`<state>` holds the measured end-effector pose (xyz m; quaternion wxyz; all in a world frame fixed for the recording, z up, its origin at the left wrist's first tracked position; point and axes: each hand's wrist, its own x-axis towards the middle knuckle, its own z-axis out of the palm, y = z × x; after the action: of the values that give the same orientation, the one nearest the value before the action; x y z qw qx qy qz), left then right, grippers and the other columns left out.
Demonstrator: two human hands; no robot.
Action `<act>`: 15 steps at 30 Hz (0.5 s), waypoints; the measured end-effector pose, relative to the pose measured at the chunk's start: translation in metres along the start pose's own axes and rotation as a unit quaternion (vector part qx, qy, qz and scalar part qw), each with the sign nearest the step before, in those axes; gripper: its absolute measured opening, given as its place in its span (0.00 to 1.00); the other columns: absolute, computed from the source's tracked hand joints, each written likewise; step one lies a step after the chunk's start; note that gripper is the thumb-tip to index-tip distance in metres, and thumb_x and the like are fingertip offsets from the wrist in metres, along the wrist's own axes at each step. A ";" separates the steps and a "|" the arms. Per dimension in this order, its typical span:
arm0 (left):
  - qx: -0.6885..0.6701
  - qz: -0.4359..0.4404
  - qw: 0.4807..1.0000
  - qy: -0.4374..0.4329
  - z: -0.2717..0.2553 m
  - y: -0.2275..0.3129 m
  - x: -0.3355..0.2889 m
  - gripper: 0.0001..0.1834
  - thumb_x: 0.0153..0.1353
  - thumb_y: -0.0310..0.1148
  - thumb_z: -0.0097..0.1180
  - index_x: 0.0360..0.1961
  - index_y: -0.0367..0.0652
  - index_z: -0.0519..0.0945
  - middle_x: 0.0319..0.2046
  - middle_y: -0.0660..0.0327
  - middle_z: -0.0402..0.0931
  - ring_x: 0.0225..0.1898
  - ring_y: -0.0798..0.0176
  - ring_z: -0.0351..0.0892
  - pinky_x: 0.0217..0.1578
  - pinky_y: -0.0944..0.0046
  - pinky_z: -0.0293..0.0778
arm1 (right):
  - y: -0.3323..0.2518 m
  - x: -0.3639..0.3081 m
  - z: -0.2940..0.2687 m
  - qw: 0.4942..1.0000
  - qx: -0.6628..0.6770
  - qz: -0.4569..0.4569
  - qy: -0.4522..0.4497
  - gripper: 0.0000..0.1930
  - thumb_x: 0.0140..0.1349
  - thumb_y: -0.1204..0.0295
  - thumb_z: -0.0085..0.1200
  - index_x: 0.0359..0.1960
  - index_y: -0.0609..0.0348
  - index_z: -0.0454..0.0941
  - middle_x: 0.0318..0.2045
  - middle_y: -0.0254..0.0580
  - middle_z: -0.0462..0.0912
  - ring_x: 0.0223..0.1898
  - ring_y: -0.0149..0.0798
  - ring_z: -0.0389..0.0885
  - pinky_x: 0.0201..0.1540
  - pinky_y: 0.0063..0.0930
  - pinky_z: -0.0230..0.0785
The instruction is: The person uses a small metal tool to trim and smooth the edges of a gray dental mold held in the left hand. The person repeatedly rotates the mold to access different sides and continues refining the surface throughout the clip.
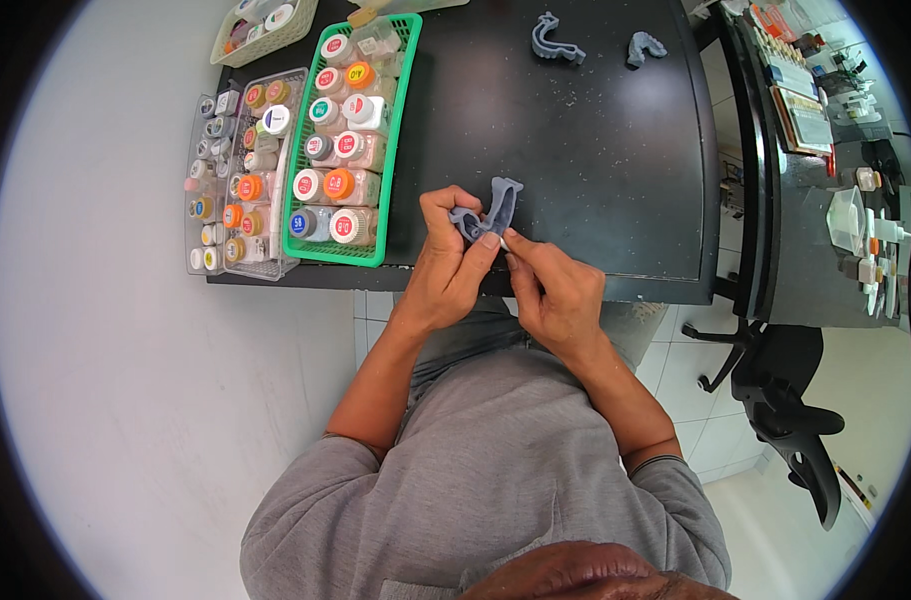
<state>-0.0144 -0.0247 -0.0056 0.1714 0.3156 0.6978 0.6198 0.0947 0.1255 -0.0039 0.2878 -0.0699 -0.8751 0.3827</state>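
Just above the near edge of the black table, my left hand [443,262] grips a grey-blue, horseshoe-shaped dental arch model [501,207]. Its thumb presses on the near side while the other fingers wrap round the left end. My right hand [558,292] is closed in a pinch at the model's near edge. Something small and white [503,244] shows at those fingertips, too small to name. Far back on the table lie a thin U-shaped grey dental piece [555,45] and a shorter grey dental model [644,46], both apart from my hands.
Left of my hands stands a green basket [383,232] of capped jars. Beside it are clear trays [265,268] of more bottles, with a cream basket [237,58] behind. Pale crumbs dot the black table [595,190]. At right are a side desk [805,250] and a black chair [790,385].
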 end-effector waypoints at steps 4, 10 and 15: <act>0.001 -0.011 1.000 0.003 0.000 0.000 0.000 0.20 0.80 0.27 0.51 0.65 0.39 0.58 0.47 0.56 0.69 0.41 0.67 0.69 0.47 0.60 0.71 | -0.001 0.000 -0.001 1.000 0.000 0.000 -0.001 0.17 0.64 0.76 0.71 0.55 0.53 0.92 0.21 0.34 0.74 0.16 0.36 0.73 0.22 0.35 0.66; 0.019 -0.028 0.999 0.004 0.000 0.002 0.000 0.18 0.80 0.27 0.50 0.64 0.38 0.61 0.43 0.57 0.69 0.40 0.65 0.69 0.46 0.59 0.71 | 0.000 -0.002 -0.001 1.000 -0.027 -0.008 -0.007 0.20 0.63 0.77 0.71 0.57 0.51 0.92 0.21 0.33 0.72 0.16 0.36 0.73 0.21 0.34 0.66; 0.025 -0.028 0.999 0.002 0.000 0.002 0.002 0.17 0.80 0.28 0.50 0.63 0.38 0.61 0.42 0.57 0.69 0.40 0.65 0.69 0.46 0.59 0.70 | -0.002 -0.003 -0.003 0.999 -0.033 -0.001 -0.004 0.21 0.61 0.77 0.71 0.57 0.49 0.92 0.22 0.32 0.72 0.16 0.36 0.73 0.21 0.34 0.66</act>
<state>-0.0152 -0.0236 -0.0033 0.1797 0.2991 0.7219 0.5976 0.0992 0.1248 -0.0022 0.2824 -0.0773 -0.8884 0.3535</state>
